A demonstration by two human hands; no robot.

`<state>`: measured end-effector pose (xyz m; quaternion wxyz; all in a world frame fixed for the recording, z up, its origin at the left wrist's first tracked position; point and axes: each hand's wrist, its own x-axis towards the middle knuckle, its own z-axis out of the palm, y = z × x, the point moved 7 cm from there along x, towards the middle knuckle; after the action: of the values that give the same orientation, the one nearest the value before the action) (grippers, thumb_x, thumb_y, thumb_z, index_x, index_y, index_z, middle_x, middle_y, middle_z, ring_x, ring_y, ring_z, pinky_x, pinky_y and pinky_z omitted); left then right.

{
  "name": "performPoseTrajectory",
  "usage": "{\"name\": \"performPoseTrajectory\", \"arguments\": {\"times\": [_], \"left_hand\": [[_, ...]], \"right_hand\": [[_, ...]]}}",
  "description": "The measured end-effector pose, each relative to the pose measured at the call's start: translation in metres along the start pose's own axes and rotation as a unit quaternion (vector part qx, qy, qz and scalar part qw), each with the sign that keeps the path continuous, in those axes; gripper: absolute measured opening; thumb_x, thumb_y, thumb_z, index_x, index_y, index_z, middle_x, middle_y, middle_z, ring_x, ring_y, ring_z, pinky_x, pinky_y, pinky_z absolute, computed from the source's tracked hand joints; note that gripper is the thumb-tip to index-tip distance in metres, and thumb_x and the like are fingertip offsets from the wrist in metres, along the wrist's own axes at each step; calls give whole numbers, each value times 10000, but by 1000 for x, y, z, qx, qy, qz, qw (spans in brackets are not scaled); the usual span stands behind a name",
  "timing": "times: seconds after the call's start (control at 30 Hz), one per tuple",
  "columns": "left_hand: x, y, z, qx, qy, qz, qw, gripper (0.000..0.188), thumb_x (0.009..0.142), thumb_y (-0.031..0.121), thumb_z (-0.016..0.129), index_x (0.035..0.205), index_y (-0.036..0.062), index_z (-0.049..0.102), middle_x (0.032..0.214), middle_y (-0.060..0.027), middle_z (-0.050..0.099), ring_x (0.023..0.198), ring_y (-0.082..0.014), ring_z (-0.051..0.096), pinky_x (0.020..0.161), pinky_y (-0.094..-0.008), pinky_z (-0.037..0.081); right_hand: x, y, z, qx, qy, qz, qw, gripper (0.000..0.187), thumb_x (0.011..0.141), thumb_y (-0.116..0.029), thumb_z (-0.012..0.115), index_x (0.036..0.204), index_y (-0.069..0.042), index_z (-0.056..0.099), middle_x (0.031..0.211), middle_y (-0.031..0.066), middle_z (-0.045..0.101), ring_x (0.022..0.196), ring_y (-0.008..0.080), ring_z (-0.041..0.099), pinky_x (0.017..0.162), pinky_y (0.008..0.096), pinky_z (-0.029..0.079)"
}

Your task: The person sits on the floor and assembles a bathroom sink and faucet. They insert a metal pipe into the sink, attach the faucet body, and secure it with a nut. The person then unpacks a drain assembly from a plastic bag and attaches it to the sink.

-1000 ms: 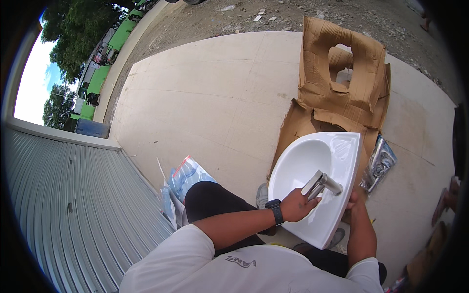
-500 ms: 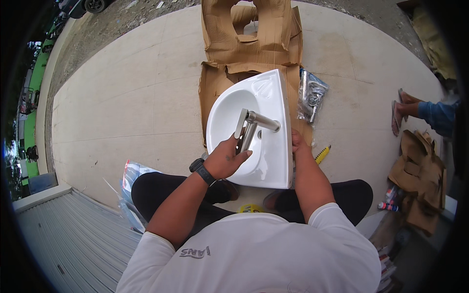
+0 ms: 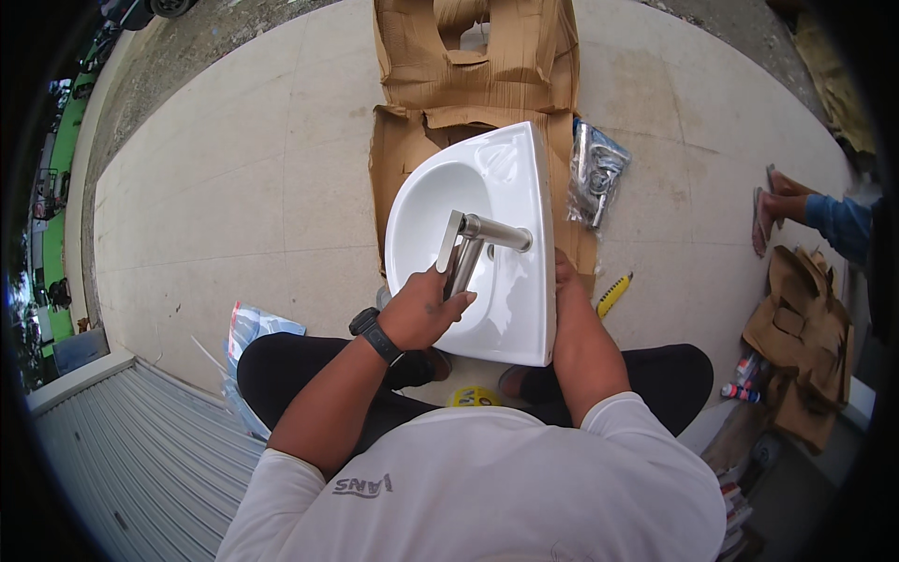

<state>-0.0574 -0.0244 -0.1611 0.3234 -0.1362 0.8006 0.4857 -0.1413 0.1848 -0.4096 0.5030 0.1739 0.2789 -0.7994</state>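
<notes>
A white wash basin (image 3: 513,323) rests on flattened cardboard in front of me, its straight back edge turned to the right. A brushed-metal faucet (image 3: 498,233) stands out from the basin's deck, its spout over the bowl. My left hand (image 3: 423,307), with a dark watch on the wrist, is closed round the faucet's spout. My right hand (image 3: 564,273) reaches behind the basin's back edge, below the faucet's base. Its fingers are mostly hidden by the basin, so what they hold does not show.
Torn cardboard (image 3: 524,70) lies under and beyond the basin. Right of it are a clear plastic bag of metal fittings (image 3: 597,173) and a yellow-and-black tool (image 3: 613,294). Another person's feet (image 3: 763,217) and more cardboard (image 3: 796,323) are farther right. A plastic wrapper (image 3: 255,328) lies left.
The right hand has slid slightly farther behind the basin's back edge, and its forearm has turned. My left hand keeps its grip on the faucet. The whole view has shifted slightly.
</notes>
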Motion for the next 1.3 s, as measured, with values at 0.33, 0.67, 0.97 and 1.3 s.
{"name": "performPoseTrajectory", "arguments": {"times": [0.33,0.67,0.97,1.3], "left_hand": [[16,-26,-19,16,-16,-26,999,744,1016,208,680,1607,-34,297,950,-144,707,808,-183,693,760,-356,574],[43,-36,-53,72,67,69,993,370,977,103,693,1312,-13,585,1119,-197,710,1035,-314,672,947,-422,525],[44,-78,-5,-390,186,-162,887,713,948,264,749,1489,-19,380,1369,-201,568,1203,-346,608,1040,-470,497],[47,15,26,-599,287,-43,746,1405,788,618,836,1576,-85,-90,1624,-288,291,1541,-385,265,1232,-522,236]], "right_hand": [[6,2,-12,-27,-18,-24,999,534,931,-325,754,1321,22,639,1187,171,736,1008,263,751,905,423,631],[1,1,-3,-13,27,-2,1000,524,943,-328,739,1308,36,642,1172,185,738,998,272,755,891,432,636],[3,3,-9,18,19,16,1000,473,930,-308,739,1237,45,675,1105,187,754,927,281,768,845,429,649],[-12,-44,54,-86,-3,36,996,1083,862,-833,553,1555,-14,408,1502,229,541,1332,417,558,1150,583,411]]}}
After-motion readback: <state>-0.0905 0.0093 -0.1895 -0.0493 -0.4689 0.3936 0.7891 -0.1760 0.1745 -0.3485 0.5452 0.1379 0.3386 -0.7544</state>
